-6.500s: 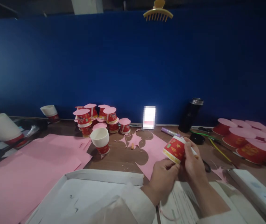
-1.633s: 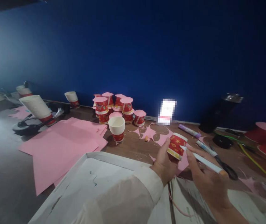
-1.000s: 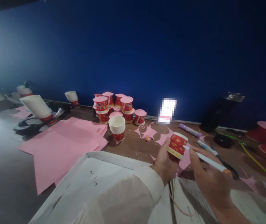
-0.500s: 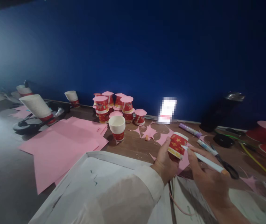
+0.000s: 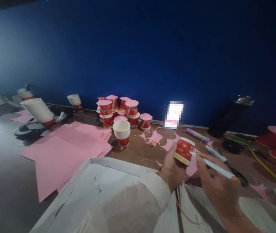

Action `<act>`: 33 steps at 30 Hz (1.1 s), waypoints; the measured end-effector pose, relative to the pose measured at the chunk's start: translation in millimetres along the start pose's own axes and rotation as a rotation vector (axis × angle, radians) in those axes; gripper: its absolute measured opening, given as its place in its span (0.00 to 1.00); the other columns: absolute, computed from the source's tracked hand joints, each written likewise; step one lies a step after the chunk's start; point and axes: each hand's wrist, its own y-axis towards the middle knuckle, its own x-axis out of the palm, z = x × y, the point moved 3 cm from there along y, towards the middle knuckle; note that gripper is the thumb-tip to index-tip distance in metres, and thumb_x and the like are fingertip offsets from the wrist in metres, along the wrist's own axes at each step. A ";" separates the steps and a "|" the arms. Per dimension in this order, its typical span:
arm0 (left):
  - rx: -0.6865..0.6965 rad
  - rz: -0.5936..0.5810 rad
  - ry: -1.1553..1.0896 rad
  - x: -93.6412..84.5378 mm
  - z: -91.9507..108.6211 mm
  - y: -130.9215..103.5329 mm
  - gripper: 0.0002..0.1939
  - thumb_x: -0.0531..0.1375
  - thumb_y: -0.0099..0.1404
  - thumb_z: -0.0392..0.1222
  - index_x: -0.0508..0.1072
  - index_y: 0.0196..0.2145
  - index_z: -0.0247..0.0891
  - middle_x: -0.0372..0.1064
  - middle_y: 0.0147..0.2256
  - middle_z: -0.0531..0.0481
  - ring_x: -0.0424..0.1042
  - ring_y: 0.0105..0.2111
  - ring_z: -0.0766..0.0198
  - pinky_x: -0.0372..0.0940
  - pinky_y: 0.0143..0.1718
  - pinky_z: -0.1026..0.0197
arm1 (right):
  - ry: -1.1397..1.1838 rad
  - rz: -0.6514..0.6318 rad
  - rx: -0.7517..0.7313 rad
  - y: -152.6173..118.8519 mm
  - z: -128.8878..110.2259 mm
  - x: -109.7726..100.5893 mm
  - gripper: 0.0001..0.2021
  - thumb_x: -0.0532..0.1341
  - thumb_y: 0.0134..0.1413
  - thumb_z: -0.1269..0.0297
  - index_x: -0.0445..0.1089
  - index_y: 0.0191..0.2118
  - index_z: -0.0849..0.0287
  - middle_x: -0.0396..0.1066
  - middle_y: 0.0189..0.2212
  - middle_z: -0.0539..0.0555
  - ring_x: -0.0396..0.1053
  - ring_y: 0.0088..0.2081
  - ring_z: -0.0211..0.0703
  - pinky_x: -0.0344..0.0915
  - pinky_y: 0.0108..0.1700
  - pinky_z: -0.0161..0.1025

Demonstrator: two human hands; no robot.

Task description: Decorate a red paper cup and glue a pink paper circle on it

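Clasping 1 red cup (image 5: 184, 150) in left hand (image 5: 172, 170), 1 white marker (image 5: 217, 167), pointed at it, in right hand (image 5: 221, 191)

A black bottle (image 5: 226, 118) stands — blue partition (image 5: 138, 55) behind.

A loose off-white sleeve (image 5: 133, 204) reaches the left wrist (image 5: 165, 177); both hands (image 5: 173, 170) are bare.

Left fingers (image 5: 170, 157) hold cup (image 5: 185, 149); right fingers (image 5: 202, 165), marker (image 5: 217, 167).
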 end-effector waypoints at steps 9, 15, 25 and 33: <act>-0.038 0.014 0.007 -0.8 -0.8 1.2 0.17 0.60 0.70 0.49 0.79 0.38 0.30 0.78 0.36 0.42 0.76 0.31 0.65 0.71 0.36 0.66 | 0.036 0.007 -0.113 1.7 -4.4 0.0 0.08 0.62 0.64 0.60 0.76 0.39 0.57 0.80 0.38 0.56 0.78 0.40 0.46 0.71 0.44 0.40; -0.026 0.011 0.001 0.1 -0.2 0.3 0.16 0.61 0.70 0.48 0.79 0.38 0.29 0.78 0.36 0.42 0.76 0.31 0.65 0.70 0.36 0.66 | 0.053 0.010 -0.054 -0.8 0.3 2.2 0.08 0.63 0.63 0.59 0.77 0.40 0.57 0.80 0.39 0.56 0.78 0.40 0.48 0.71 0.46 0.43; -0.007 0.009 0.005 -0.3 -0.3 1.5 0.15 0.62 0.69 0.48 0.79 0.38 0.31 0.78 0.36 0.43 0.76 0.33 0.64 0.71 0.38 0.64 | -0.028 0.006 -0.070 1.9 -2.0 -1.4 0.10 0.61 0.63 0.57 0.77 0.37 0.56 0.81 0.36 0.56 0.78 0.38 0.49 0.72 0.43 0.44; 0.002 0.034 0.004 2.5 1.0 -3.2 0.14 0.61 0.69 0.46 0.79 0.38 0.31 0.78 0.36 0.43 0.77 0.32 0.64 0.70 0.36 0.66 | -0.028 0.022 -0.038 0.7 -1.2 -1.0 0.11 0.61 0.64 0.57 0.77 0.37 0.57 0.80 0.35 0.56 0.78 0.38 0.49 0.71 0.43 0.44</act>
